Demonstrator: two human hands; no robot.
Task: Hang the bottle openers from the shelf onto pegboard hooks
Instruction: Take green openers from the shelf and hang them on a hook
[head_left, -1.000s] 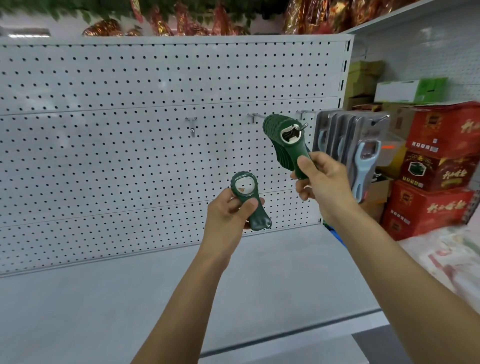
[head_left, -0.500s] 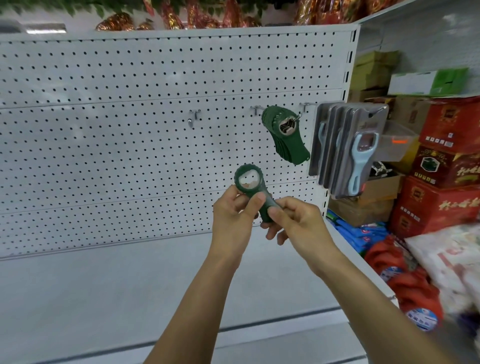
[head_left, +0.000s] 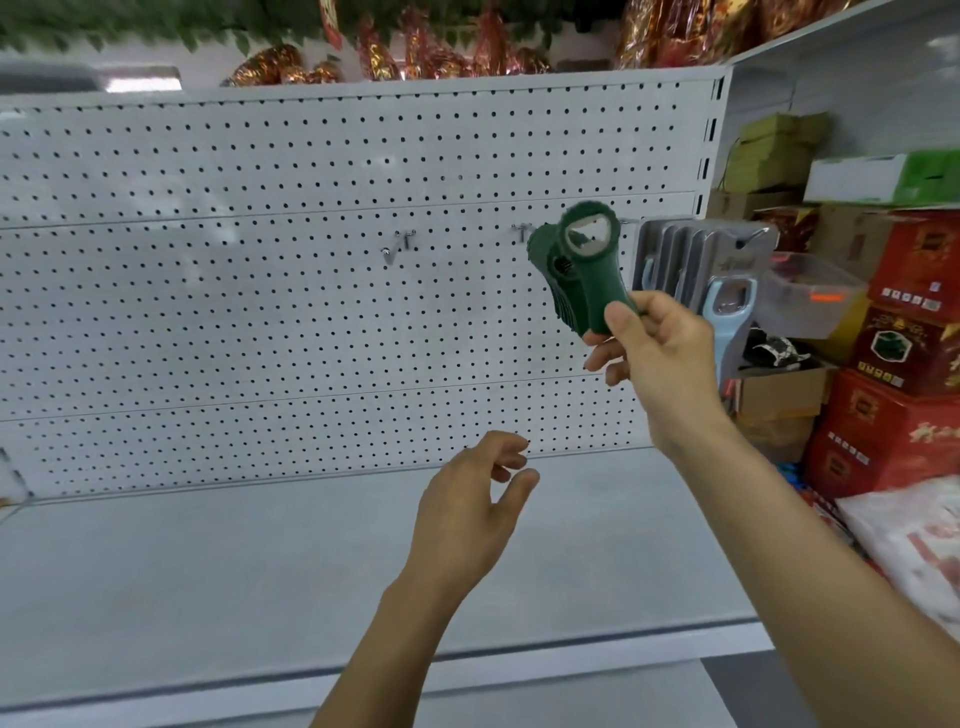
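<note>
A dark green plastic bottle opener is pinched by the right hand beside green openers already hung; the left hand is relaxed, empty. The grey shelf shows none left.

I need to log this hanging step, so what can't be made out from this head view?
- Hook under the hung green openers: hidden by the green opener that the right hand holds.
- Whether its ring is on the hook: motion blur.
- Print on the red boxes: too small.

place: retail shop | evidence: pegboard display shelving; hanging carded goods; stacked red boxes (stock)
</note>
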